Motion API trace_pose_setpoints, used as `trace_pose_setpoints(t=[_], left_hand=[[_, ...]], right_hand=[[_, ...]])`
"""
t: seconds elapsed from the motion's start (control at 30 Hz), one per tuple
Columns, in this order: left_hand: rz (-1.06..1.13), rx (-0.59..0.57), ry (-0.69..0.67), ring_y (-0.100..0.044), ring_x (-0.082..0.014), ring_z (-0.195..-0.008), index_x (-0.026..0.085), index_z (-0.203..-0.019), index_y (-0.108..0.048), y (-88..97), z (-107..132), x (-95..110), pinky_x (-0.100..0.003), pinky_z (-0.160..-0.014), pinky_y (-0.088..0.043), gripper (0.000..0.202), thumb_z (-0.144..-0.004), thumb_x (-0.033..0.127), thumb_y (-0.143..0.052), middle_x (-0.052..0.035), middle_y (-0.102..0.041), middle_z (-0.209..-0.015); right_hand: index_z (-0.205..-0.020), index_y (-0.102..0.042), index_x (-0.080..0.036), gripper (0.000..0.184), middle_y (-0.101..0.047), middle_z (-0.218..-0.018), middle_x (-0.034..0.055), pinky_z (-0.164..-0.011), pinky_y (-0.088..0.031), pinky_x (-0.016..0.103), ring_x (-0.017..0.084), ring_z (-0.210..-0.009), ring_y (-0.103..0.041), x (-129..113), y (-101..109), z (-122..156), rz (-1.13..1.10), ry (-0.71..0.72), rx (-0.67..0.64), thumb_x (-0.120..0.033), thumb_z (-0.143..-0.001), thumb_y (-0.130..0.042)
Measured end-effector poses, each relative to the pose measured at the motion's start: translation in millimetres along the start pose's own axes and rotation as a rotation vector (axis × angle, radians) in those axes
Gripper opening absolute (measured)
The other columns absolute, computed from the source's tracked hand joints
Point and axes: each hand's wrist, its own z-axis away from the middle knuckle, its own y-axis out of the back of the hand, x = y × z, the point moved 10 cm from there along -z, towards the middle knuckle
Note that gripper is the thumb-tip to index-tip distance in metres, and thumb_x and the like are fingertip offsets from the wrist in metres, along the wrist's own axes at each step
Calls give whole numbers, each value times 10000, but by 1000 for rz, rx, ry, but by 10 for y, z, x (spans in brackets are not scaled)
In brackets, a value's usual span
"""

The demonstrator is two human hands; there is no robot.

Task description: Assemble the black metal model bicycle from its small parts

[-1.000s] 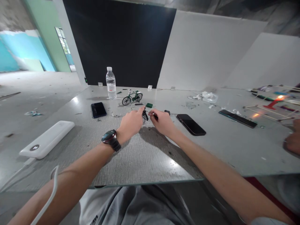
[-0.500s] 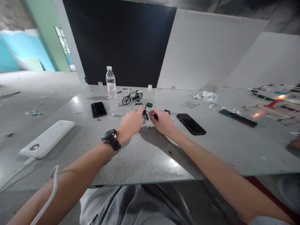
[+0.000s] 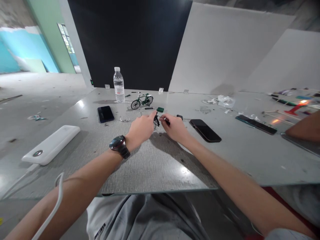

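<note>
In the head view, my left hand (image 3: 143, 128) is closed on a small black bicycle part (image 3: 156, 120), its index finger pressed along the top. A thin wheel rim seems to show under it. My right hand (image 3: 175, 126) pinches a small dark tool with a thin shaft (image 3: 167, 121), like a screwdriver, its tip pointing at that part. The exact contact is too small to make out. Just behind stands a green model bicycle (image 3: 142, 101). A green piece (image 3: 160, 109) and a thin black piece (image 3: 149, 108) lie before it. Silver handlebar-like pieces (image 3: 125, 120) lie left of my left hand.
Around my hands lie a dark phone (image 3: 105, 114), a black phone (image 3: 205, 130) and a white power bank (image 3: 52, 145) with a cable. A water bottle (image 3: 119, 86) stands at the back. Clear plastic packaging (image 3: 225, 100) sits back right. Another person's arm (image 3: 306, 127) is at the right edge.
My hands keep the same hold on the bicycle part and the tool, with only slight shifts. The view has moved a little. Another person's arm has come farther in at the right.
</note>
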Motion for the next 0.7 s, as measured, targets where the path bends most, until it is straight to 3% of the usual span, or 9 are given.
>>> trace_pose_setpoints(t=[0.3, 0.5, 0.7], left_hand=[[-16, -12, -13, -729, -285, -970, 225, -1616, -344, -34, -5, 24, -373, -806, -552, 583, -1040, 173, -417, -163, -721, -1156], [-19, 2, -26, -726, -285, -970, 200, -1616, -349, -13, 7, 41, -364, -786, -549, 585, -1035, 160, -401, -171, -716, -1168], [-15, -9, -46, -718, -282, -969, 204, -1622, -336, -14, 21, 86, -356, -776, -543, 585, -1041, 165, -396, -162, -720, -1153]], right_hand=[[-973, -623, -208, 310, -616, -688, 36, -610, -304, 309, 188, -572, -481, 3, -38, 14, 39, 8, -34, -400, -1059, -395], [-984, -640, -202, 341, -611, -678, 23, -628, -323, 308, 176, -557, -473, 41, -72, 10, -79, -16, -51, -405, -1064, -378], [-1018, -506, -235, 279, -562, -632, -20, -585, -307, 310, 171, -524, -432, 107, -115, 22, -137, -57, -40, -493, -1047, -407]])
